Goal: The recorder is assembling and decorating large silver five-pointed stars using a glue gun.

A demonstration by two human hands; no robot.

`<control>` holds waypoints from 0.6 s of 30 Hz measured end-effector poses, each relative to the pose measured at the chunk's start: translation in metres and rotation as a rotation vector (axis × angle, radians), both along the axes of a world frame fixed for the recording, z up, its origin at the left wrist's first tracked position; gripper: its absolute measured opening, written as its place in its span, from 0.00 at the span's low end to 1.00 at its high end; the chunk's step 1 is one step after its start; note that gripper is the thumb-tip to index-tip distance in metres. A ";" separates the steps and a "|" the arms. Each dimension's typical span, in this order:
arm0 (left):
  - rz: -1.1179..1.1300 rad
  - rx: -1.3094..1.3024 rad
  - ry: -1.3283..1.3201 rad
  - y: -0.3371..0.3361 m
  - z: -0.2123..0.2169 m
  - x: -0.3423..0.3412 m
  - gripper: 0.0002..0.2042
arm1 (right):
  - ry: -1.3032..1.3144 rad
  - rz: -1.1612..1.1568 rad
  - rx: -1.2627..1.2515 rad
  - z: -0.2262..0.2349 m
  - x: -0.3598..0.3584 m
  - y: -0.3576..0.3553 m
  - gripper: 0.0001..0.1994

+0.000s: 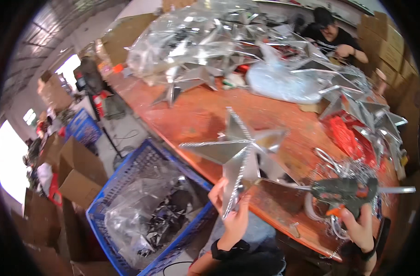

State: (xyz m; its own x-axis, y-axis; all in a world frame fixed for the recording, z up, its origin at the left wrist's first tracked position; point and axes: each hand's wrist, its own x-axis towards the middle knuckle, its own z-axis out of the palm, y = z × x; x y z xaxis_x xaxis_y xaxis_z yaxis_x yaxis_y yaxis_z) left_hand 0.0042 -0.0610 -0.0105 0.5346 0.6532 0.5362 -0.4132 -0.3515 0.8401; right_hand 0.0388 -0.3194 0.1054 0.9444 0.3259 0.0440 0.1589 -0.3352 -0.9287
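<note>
My left hand grips one point of a shiny silver folded star, held tilted over the front edge of the table. Silver braided trim runs along the star's ridges. In my right hand is a dark green hot glue gun with an orange trigger. A glue stick juts out of its back end. The gun's nozzle points left, close to the star's lower right point; whether it touches I cannot tell. Beneath the gun lies a tangle of silver trim, beside a whitish ring.
Silver stars and clear plastic bags crowd the far side of the orange-red table. Red plastic lies among stars at right. A blue basket with plastic and silver scraps stands left, near cardboard boxes. Another person sits across the table.
</note>
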 end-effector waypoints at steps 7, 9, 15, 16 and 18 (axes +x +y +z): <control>-0.246 -0.274 -0.183 0.055 0.018 0.006 0.21 | 0.045 0.115 0.096 -0.020 0.001 -0.013 0.25; -0.374 -0.402 -0.202 0.060 0.025 0.007 0.19 | -0.055 0.091 0.084 -0.031 0.002 -0.013 0.19; -0.392 -0.415 -0.110 0.069 0.005 0.014 0.20 | 0.226 0.176 0.077 0.000 0.008 -0.011 0.28; -0.372 -0.410 -0.091 0.070 0.007 0.012 0.20 | 0.221 0.168 0.087 -0.002 0.005 -0.009 0.26; -0.341 -0.381 -0.091 0.072 0.010 0.011 0.20 | 0.186 0.136 0.081 -0.002 0.002 -0.008 0.22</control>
